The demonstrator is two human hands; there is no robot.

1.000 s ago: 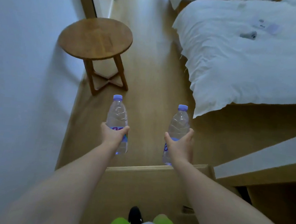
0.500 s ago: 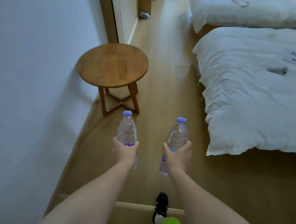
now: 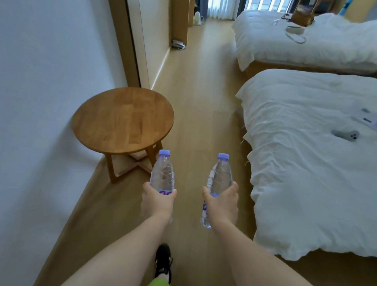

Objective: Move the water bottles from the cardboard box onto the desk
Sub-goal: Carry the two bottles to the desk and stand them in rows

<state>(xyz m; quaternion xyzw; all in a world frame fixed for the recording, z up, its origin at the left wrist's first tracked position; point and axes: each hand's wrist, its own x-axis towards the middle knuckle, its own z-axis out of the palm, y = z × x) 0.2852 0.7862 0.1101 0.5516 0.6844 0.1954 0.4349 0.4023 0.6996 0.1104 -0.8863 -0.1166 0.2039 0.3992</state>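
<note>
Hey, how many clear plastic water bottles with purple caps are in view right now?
2. One clear plastic water bottle with a purple cap is upright in the left hand; the other bottle is in the right hand. Something bluish on the far shelf is too small to tell.

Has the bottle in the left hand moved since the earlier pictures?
Yes. The left bottle has gone forward along the floor: it now overlaps the round wooden table, whereas a second ago it was well short of it.

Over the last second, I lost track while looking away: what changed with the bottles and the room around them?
The person walked forward along the floor: the cardboard box that stood below the arms is out of view, and the round table and beds now sit nearer. Unchanged: the left hand and right hand each grip an upright bottle.
</note>
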